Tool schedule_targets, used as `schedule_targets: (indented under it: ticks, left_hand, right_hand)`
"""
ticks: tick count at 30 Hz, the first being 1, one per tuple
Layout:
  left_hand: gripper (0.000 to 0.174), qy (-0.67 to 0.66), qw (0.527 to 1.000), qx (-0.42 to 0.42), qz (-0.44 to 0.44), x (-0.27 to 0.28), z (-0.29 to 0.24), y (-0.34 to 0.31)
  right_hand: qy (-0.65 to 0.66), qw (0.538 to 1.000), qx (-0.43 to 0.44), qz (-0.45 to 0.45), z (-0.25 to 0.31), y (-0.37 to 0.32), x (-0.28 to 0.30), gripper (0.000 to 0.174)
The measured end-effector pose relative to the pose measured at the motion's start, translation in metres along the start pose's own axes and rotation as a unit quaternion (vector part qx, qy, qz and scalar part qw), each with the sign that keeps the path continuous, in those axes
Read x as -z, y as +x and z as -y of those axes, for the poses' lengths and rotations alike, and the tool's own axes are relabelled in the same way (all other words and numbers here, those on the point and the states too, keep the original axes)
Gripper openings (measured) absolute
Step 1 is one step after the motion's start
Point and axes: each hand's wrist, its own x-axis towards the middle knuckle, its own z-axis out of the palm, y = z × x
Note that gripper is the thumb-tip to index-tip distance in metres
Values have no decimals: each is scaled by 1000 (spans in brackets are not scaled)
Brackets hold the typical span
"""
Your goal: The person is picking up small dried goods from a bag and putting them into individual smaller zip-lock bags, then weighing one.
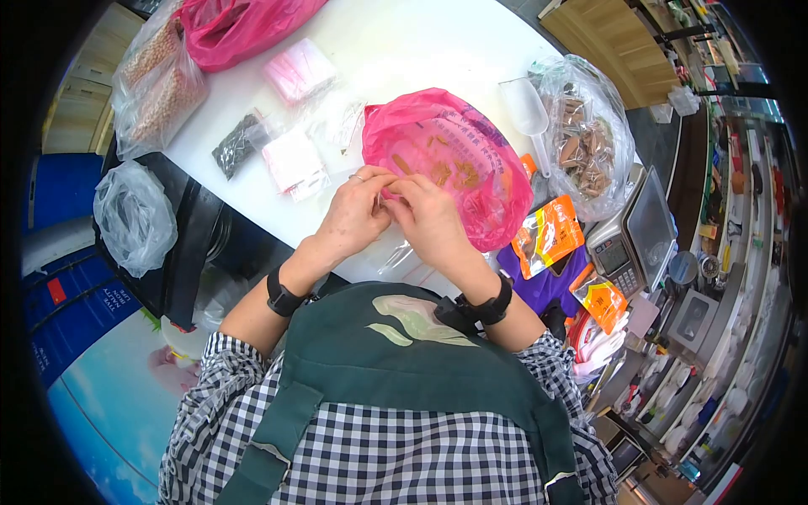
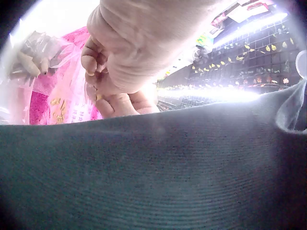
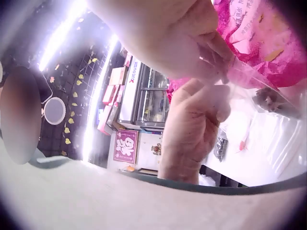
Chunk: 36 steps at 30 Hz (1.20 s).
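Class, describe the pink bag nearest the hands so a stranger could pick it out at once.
Find the white table in the head view, then the left hand and right hand meeting above it. Just beyond, to the right, lies the pink bag, spread open. Unlike the other pink bag at the picture's upper left, it shows yellowish-brown bits inside.

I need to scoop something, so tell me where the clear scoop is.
In the head view, the clear scoop lies on the right of the table, between the open pink bag and the clear bag of brown pieces.
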Motion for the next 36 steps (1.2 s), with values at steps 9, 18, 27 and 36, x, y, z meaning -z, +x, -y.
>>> schedule_targets:
  ticks: [9,18,27,36]
  left_hand:
    - [42,-35,997,61,37,21,-9,-10]
    - [46,-23,999,2,38,16,-2,-14]
    - [47,-51,998,25,31,18,3,-18]
    - [46,-46,998,22,28,17,3,-17]
  right_hand:
    - [78,970,-219,-76,-77,18,36,12]
    - [-196,978,-69,33,-115,23,-53,14]
    - [-218,961,-152,76,-133,44,-14,14]
    - [-236,960,-146,-25,-156,62,-19,27]
